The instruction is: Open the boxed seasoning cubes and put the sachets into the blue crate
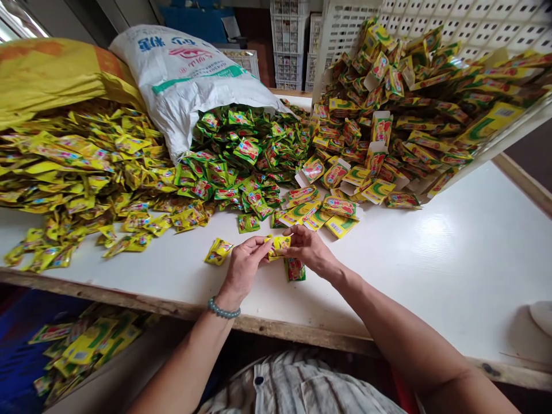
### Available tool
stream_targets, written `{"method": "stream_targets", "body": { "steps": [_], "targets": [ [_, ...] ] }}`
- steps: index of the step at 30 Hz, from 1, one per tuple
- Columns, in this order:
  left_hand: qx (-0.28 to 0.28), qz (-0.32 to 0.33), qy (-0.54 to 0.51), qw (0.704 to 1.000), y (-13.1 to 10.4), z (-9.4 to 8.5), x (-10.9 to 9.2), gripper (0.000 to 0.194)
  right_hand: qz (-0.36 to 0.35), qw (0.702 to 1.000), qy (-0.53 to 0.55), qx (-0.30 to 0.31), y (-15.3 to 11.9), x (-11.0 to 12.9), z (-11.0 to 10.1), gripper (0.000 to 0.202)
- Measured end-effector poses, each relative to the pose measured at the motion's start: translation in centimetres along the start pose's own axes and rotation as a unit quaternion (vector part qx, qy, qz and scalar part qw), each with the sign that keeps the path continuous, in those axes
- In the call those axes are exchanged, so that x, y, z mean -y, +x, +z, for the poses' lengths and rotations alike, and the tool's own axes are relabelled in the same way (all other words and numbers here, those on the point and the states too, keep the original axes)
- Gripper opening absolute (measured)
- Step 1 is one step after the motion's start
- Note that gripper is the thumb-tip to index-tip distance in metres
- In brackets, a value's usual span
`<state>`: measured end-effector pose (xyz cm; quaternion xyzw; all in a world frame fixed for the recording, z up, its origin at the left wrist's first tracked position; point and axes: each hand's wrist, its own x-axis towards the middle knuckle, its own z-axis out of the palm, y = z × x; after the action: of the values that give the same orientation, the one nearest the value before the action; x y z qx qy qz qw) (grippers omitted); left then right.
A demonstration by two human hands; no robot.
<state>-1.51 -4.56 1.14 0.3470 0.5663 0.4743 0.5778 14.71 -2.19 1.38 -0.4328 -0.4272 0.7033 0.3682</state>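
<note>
Between both hands, above the white table (345,293), is a small yellow packet (279,246). My left hand (245,264), with a beaded bracelet at the wrist, pinches its left end. The fingers of my right hand (311,248) close on its right side. A green packet (295,270) lies on the table just below my right hand. To the left of my left hand rests another yellow packet (218,251). Just beyond the hands, several small yellow-green boxes (340,206) lie overlapping, some with white end flaps open.
A heap of yellow packets (86,167) spills from a yellow sack (56,69) at left. Green packets (241,149) spread from a white sack (190,75). On the right, a tipped white crate (474,26) holds many boxes. Below the table edge, a blue basket (21,345) holds more boxes.
</note>
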Motion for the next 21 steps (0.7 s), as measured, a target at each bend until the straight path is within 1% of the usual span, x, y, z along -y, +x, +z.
{"method": "stream_targets", "body": {
  "steps": [2,3,4,7,9,11,13,16,19,21],
  "targets": [
    [0.023,-0.042,-0.007,0.999,-0.02,-0.14,0.11,0.034,0.0,1.0,-0.022,0.0,0.09,-0.27,-0.06,0.058],
    [0.03,-0.05,-0.004,0.998,-0.02,-0.19,0.17,0.035,-0.006,0.999,-0.039,0.002,0.1,-0.38,-0.11,0.058],
    [0.029,-0.048,0.002,0.998,-0.03,-0.21,0.23,0.034,-0.017,0.998,-0.06,0.007,0.1,-0.47,-0.17,0.057],
    [-0.002,-0.011,0.017,1.0,-0.08,-0.15,0.36,0.031,-0.062,0.989,-0.135,0.022,0.04,-0.64,-0.31,0.054],
    [-0.012,-0.004,0.015,1.0,-0.14,-0.1,0.34,0.03,-0.075,0.983,-0.164,0.025,-0.01,-0.66,-0.37,0.052],
    [-0.002,-0.013,0.004,1.0,-0.15,-0.15,0.26,0.031,-0.066,0.987,-0.147,0.028,-0.02,-0.59,-0.42,0.053],
    [0.008,-0.018,-0.003,1.0,-0.12,-0.29,0.16,0.032,-0.047,0.993,-0.098,0.036,0.0,-0.47,-0.44,0.055],
    [0.005,-0.007,0.005,1.0,-0.1,-0.49,0.08,0.035,-0.034,0.998,-0.034,0.037,0.09,-0.36,-0.38,0.05],
    [-0.003,0.015,0.023,1.0,-0.3,-0.47,0.01,0.036,-0.052,0.998,-0.032,0.014,0.15,-0.54,-0.22,0.048],
    [-0.005,0.033,0.024,0.999,-0.47,-0.38,-0.06,0.038,-0.077,0.995,-0.064,0.01,0.14,-0.8,-0.1,0.047]
  ]
}}
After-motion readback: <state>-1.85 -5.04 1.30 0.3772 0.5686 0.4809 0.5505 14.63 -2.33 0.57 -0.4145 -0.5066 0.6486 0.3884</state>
